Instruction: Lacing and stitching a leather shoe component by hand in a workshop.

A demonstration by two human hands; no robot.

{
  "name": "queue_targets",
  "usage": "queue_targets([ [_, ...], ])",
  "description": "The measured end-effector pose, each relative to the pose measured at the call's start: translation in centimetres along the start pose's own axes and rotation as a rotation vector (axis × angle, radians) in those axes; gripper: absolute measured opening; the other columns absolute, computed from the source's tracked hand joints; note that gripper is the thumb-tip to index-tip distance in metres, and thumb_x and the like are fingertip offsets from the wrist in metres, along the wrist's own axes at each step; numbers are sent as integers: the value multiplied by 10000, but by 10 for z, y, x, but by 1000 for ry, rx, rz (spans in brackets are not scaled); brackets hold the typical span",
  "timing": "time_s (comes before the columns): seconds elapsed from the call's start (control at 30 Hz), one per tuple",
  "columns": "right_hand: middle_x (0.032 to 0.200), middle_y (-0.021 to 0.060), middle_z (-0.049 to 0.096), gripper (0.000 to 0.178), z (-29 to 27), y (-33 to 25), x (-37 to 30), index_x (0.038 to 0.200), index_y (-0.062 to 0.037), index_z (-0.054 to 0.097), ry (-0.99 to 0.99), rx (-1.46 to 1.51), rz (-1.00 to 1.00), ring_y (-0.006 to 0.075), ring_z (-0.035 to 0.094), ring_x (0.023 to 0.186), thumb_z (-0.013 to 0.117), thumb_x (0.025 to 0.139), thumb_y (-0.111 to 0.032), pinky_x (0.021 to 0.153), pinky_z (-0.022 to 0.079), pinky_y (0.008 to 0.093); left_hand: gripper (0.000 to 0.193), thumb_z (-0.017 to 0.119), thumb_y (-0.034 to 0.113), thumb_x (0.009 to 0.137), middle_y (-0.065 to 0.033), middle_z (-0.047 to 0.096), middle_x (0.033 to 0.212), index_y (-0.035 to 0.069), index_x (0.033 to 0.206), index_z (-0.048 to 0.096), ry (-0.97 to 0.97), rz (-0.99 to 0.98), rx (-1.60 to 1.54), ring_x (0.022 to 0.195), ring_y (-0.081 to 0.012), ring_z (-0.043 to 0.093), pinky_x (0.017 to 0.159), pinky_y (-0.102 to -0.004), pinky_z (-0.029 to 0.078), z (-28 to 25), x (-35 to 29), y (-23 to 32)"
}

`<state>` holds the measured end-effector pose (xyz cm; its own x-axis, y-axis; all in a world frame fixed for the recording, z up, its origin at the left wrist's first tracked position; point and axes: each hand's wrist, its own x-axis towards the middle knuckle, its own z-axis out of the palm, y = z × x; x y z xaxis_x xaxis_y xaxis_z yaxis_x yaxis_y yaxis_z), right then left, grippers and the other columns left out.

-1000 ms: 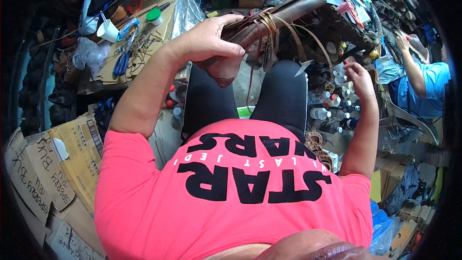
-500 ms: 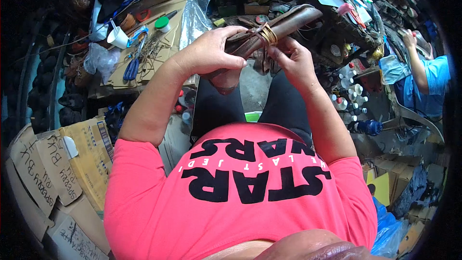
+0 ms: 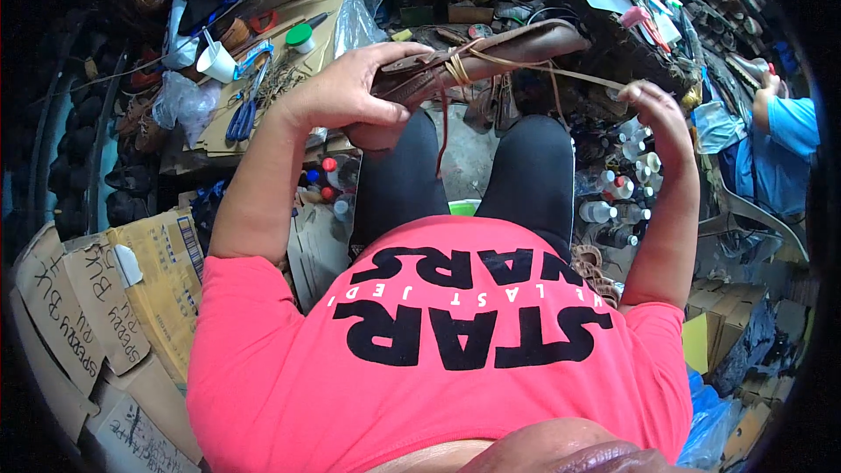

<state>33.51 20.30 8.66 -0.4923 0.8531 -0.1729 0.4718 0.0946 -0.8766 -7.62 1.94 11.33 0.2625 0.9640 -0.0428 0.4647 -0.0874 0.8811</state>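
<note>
A brown leather shoe [image 3: 533, 40] is held up above my knees, lying crosswise. My left hand [image 3: 346, 88] is closed round its left end, thumb below and fingers over the top. Several turns of tan cord [image 3: 457, 68] are wound about the shoe's middle. From there one strand runs taut to my right hand [image 3: 661, 118], whose curled fingers grip it well to the right of the shoe. A dark red lace [image 3: 444, 133] dangles from the shoe between my thighs. The part of the shoe under my left palm is hidden.
At the left, cardboard [image 3: 337, 0] carries blue-handled scissors [image 3: 241, 118], a white cup [image 3: 215, 63] and a green-lidded jar [image 3: 300, 38]. Several bottles [image 3: 618, 186] stand beside my right knee. A person in a blue shirt [image 3: 793, 153] sits far right. Cardboard boxes [image 3: 158, 285] lie lower left.
My right hand has moved from the wound cord out to the right, drawing a strand taut. The shoe has tilted to lie more level, and the red lace now hangs in view.
</note>
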Motion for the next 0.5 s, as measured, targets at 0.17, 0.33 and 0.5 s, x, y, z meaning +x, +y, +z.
queue_targets([
  [0.17, 1104, 177, 626, 401, 29, 19, -2, 1130, -19, 649, -11, -612, -135, 249, 574, 1116, 517, 752, -37, 988, 407, 310, 714, 725, 175, 623, -92, 622, 1049, 45, 1292, 510, -23, -133, -33, 958, -177, 588, 858, -313, 468, 1, 0, -1],
  [0.33, 1297, 68, 538, 539, 120, -14, 9, 1355, -66, 471, -145, 46, -309, 178, 473, 1218, 657, 876, -230, 1022, 368, 343, 754, 734, 245, 615, -98, 595, 1121, 43, 1305, 503, -19, -72, 119, 1021, -186, 556, 922, -304, 424, 4, 4, 2],
  [0.5, 1052, 19, 628, 393, 154, -26, 7, 1154, -58, 607, -407, 410, -143, 101, 537, 935, 628, 897, -355, 835, 416, 265, 742, 729, 201, 605, -122, 593, 1148, 88, 1306, 513, 66, -5, 322, 1060, -221, 561, 949, -333, 416, 3, 2, 2],
])
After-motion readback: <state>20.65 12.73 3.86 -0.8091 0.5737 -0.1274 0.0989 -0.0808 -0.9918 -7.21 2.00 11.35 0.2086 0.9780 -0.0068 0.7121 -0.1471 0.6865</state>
